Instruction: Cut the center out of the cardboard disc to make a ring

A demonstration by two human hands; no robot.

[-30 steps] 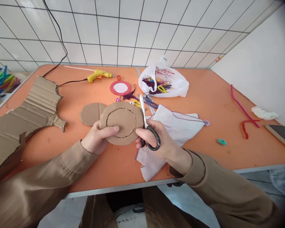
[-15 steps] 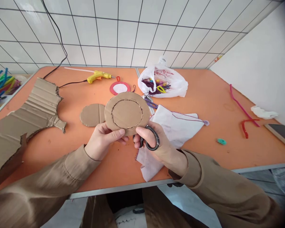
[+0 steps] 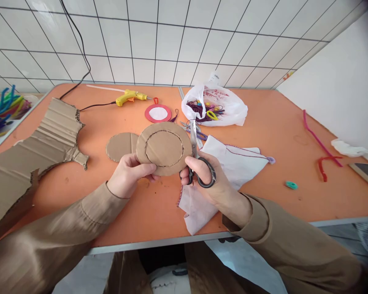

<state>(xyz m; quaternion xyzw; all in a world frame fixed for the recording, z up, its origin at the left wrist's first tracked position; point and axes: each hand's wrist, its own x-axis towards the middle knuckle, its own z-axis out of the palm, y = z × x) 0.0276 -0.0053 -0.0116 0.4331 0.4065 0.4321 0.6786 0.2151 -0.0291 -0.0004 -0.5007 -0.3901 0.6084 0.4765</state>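
Note:
Between my hands is a round cardboard disc (image 3: 164, 148) with a circular cut line inside its rim. My left hand (image 3: 129, 174) pinches its lower left edge, thumb on top. My right hand (image 3: 207, 179) has its fingers in the black handles of the scissors (image 3: 194, 136), whose blades point up beside the disc's right edge. The right thumb is close to the disc's lower right edge. A second, rounded cardboard piece (image 3: 119, 147) lies on the table, partly behind the disc. White cloth (image 3: 233, 161) with dark red stitching lies beneath and beyond my right hand.
A yellow glue gun (image 3: 131, 97), a red ring with a white centre (image 3: 158, 113) and a white plastic bag (image 3: 230, 107) are at the back. Large torn cardboard (image 3: 46, 143) covers the left. Pipe cleaners (image 3: 315, 141) and a green coil (image 3: 291, 185) lie right.
The scissors' blades, earlier hidden behind the disc, now show at its right side. My right hand has shifted right, off the disc's lower edge. The view has moved slightly.

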